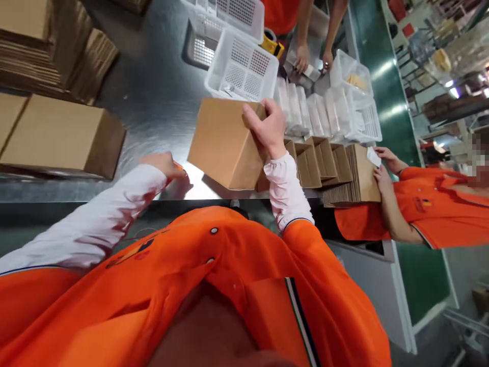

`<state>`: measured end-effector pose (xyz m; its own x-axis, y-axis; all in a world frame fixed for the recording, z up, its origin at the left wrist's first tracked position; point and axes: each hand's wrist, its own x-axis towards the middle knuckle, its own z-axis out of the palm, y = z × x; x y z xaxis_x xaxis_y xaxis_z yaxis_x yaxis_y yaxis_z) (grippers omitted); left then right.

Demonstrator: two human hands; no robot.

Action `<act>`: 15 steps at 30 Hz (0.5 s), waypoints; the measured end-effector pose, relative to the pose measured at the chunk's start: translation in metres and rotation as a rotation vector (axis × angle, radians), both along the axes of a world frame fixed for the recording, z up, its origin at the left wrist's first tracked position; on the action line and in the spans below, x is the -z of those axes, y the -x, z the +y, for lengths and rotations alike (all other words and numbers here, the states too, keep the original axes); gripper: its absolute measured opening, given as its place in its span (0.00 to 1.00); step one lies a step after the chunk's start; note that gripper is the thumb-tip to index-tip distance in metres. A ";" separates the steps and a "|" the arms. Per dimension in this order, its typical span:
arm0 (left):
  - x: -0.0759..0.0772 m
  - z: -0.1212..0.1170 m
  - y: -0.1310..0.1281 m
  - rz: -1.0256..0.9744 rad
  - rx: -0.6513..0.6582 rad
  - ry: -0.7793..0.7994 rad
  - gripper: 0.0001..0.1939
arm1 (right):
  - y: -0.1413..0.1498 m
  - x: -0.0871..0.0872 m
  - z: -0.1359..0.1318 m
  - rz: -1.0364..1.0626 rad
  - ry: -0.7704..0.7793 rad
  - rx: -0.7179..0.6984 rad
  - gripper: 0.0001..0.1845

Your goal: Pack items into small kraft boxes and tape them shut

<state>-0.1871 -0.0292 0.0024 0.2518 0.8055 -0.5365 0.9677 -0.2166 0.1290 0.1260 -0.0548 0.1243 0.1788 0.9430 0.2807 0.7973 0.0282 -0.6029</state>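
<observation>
My right hand (267, 127) grips a closed brown cardboard box (223, 142) by its upper right edge, holding it tilted above the steel table (153, 92). My left hand (166, 164) rests low on the table's near edge, left of the box, its fingers curled and partly hidden behind my white sleeve. Something small and orange shows at its fingertips, too small to name.
A larger cardboard box (57, 135) lies at the left, with flattened cartons (49, 51) behind. White perforated baskets (240, 66) stand at the back. Open small cartons (317, 160) and clear packets (305, 109) sit at the right, where two other people in orange work.
</observation>
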 end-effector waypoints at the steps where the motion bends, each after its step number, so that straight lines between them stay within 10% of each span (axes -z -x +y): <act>1: 0.000 0.005 -0.005 0.023 -0.015 -0.042 0.46 | -0.005 -0.003 -0.008 -0.071 -0.062 -0.033 0.32; 10: 0.029 0.040 -0.064 -0.348 0.060 -0.184 0.30 | 0.002 0.089 -0.108 -0.419 0.335 -0.287 0.28; 15: 0.031 0.056 -0.095 -0.408 0.102 -0.180 0.27 | -0.039 0.068 -0.160 -0.318 0.214 -0.089 0.18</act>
